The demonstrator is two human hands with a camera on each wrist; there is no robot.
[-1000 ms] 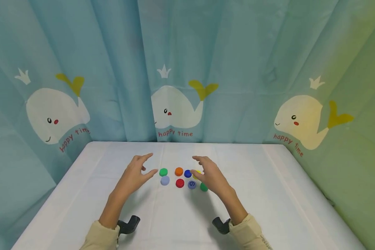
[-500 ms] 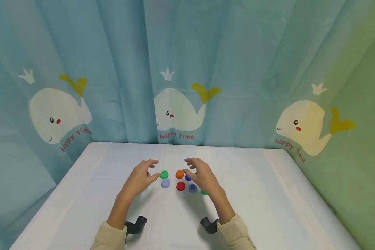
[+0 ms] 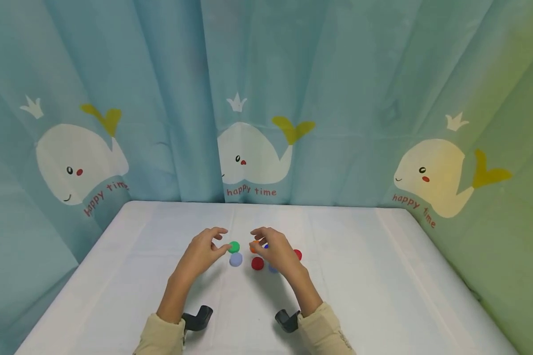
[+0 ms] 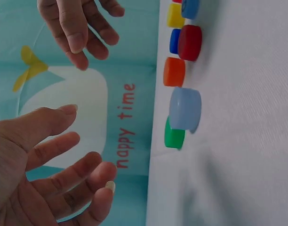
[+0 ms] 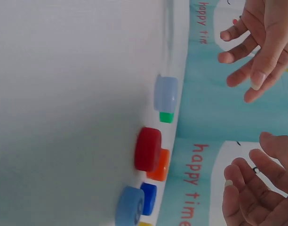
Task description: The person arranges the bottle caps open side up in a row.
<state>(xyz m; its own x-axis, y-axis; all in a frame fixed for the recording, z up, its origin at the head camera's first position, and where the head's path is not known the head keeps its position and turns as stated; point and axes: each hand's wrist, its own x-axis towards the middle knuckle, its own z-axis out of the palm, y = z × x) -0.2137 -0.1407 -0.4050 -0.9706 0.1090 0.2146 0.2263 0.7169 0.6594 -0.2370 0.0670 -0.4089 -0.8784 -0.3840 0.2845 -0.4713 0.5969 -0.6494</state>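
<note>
Blue-green curtains (image 3: 346, 88) printed with whales hang behind a white-covered table (image 3: 373, 286). Near its middle lie a green cap (image 3: 234, 247), a light blue cap (image 3: 236, 259), a red cap (image 3: 257, 263), an orange cap (image 4: 174, 72), a dark blue cap (image 5: 148, 198) and a yellow cap (image 4: 175, 15), plus a marked blue cap (image 5: 130, 207). Above them the right hand (image 3: 276, 250) has just come inward toward the left hand (image 3: 203, 251), which has edged in only a little — so the gap between the two is narrower now. Seen from the head, the right hand partly covers the orange and dark blue ones; a second red cap (image 3: 298, 255) has come into sight beyond it, while another green one there has dropped from view. Both hands keep their fingers loosely bent and parted from the thumb, gripping nothing. From above, the left thumb overlaps the green cap's edge, yet the wrist views show both hands clear of every cap in sight. As I judge it, the change is one of position alone — none looks lifted.
</note>
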